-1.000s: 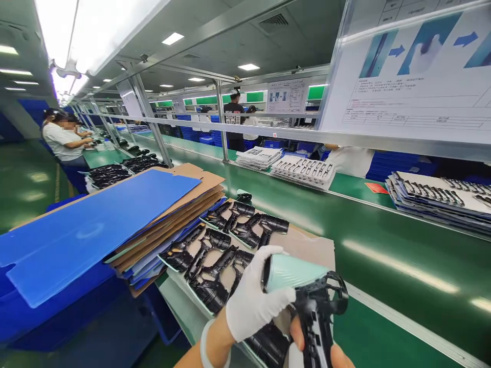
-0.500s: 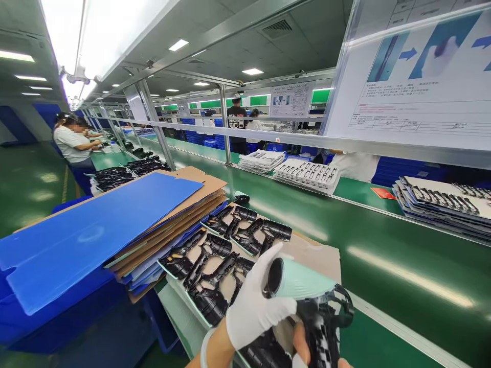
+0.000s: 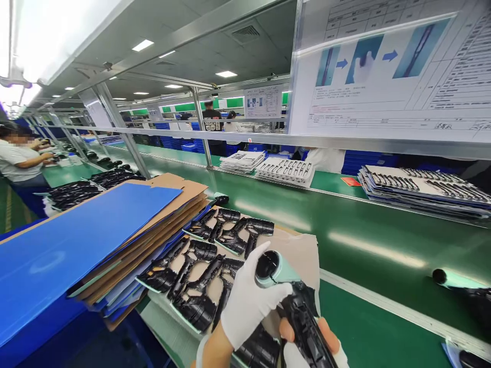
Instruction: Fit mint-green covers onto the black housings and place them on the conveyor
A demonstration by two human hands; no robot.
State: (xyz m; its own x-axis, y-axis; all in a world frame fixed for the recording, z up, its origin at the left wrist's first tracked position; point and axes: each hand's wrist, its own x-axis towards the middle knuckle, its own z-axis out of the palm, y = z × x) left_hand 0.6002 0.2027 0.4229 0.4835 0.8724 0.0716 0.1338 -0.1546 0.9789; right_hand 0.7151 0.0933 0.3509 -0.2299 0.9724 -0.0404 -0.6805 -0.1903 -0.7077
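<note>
A pistol-shaped housing (image 3: 309, 322) is held up in front of me, its mint-green barrel ending in a round black opening at the upper left. My left hand (image 3: 249, 299), in a white glove, curls its thumb and fingers around that barrel. Lower down, my right hand (image 3: 332, 340) grips the black handle part; bare fingertips show past its white glove, and the rest is cut off by the bottom edge. Behind and left of my hands, black half-shells (image 3: 199, 301) with mint-green edges lie in rows on a cardboard sheet (image 3: 303, 250).
A blue sheet (image 3: 95, 225) tops a tall cardboard stack (image 3: 169, 220) on the left. Another mint-and-black housing (image 3: 460, 281) lies at right on the green bench. Part-laden stacks (image 3: 414, 194) stand farther back. A metal rail (image 3: 230, 136) crosses overhead. A co-worker (image 3: 23, 158) works at far left.
My view has swung right, bringing another housing in at the right edge. The held housing has turned, its round opening now facing me more and its handle pointing down to the right.
</note>
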